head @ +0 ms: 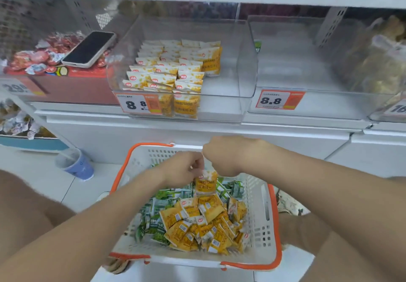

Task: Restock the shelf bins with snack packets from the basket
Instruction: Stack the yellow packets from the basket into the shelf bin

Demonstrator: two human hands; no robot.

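A white basket with orange rims (260, 215) sits on the floor below me, holding several yellow packets (204, 226) and green packets (153, 213). Above its middle hangs one yellow packet (206, 184). My left hand (184, 168) and my right hand (228, 155) both pinch its top edge, fingers curled. On the shelf above, a clear bin (226, 88) holds rows of the same yellow packets (173, 70) in its left half. To its right stands another clear bin (307, 79), with only a small green item at its back left.
A phone (90, 49) lies on red sweets in the left bin (66, 84). A blue cup (75, 164) lies tipped on the floor left of the basket. Price tags reading 8.8 (278, 99) hang on the bin fronts. A far-right bin (377, 62) holds brownish snacks.
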